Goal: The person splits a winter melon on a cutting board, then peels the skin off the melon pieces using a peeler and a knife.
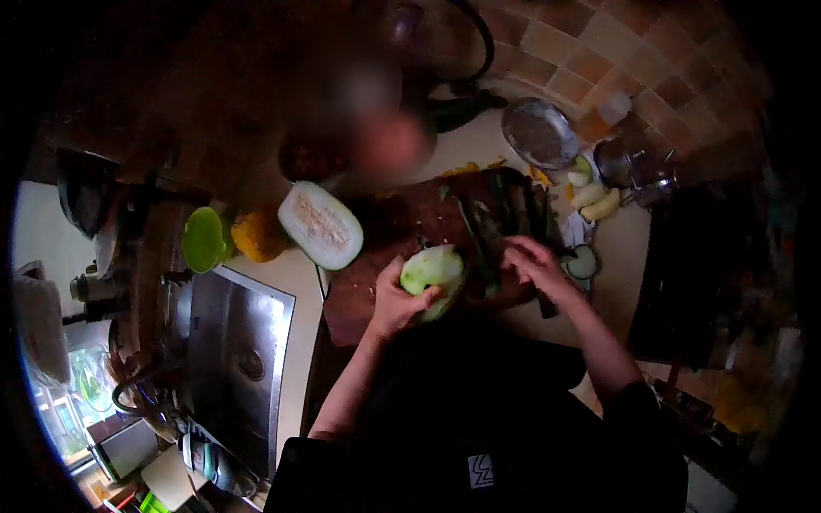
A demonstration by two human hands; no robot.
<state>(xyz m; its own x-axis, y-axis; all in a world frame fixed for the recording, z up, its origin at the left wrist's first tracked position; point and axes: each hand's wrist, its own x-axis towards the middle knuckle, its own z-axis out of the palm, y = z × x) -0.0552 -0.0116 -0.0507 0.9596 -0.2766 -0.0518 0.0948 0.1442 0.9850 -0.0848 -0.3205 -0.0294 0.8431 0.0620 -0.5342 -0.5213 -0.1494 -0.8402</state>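
Note:
My left hand (402, 299) is wrapped round a pale green, partly peeled piece of melon or gourd (434, 267), held over the near part of the brown cutting board (368, 295). To the right, my right hand (537, 265) hovers at the board's right side with its fingers apart, and nothing shows in them. Beside it lie dark green peel strips (481, 239). A halved melon (321, 225) with white flesh and seeds rests at the board's left edge, cut face up.
At left are a steel sink (248, 363), a lime-green bowl (203, 239) and an orange-yellow item (258, 237). A metal bowl (540, 133) stands at the back right, with pale vegetable pieces (599, 205) nearer. The black stovetop (684, 265) lies right.

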